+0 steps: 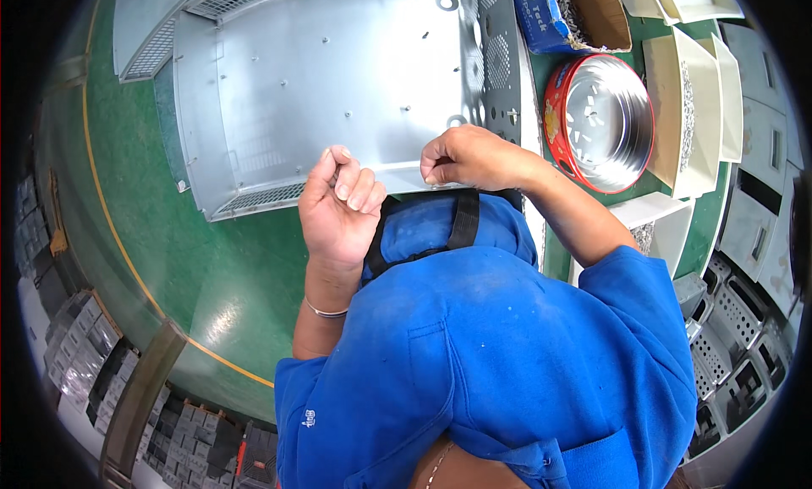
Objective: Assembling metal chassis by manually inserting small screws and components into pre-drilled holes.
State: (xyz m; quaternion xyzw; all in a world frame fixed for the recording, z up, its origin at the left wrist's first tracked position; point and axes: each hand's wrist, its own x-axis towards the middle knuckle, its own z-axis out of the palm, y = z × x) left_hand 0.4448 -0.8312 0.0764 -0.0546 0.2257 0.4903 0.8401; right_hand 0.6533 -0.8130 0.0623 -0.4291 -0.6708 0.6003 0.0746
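A large silver sheet-metal case [338, 74], open at the top, lies in front of me with small studs standing on its floor and mesh panels along its sides. Over its near edge, my left hand [342, 206] is turned palm up with the fingers curled in; whatever they hold, if anything, does not show. To the right, my right hand [474, 157] pinches thumb and fingertips together, pointing left, just above the case's near wall. Any small part in that pinch is too hidden to make out. A gap separates the two hands.
Right of the case stand a red round tin [554, 108] with small pale pieces inside, a blue cardboard box [537, 19] of small parts, and several cream bins [668, 108]. Green floor [228, 277] with a yellow line lies left. Stacked grey parts [190, 442] sit lower left.
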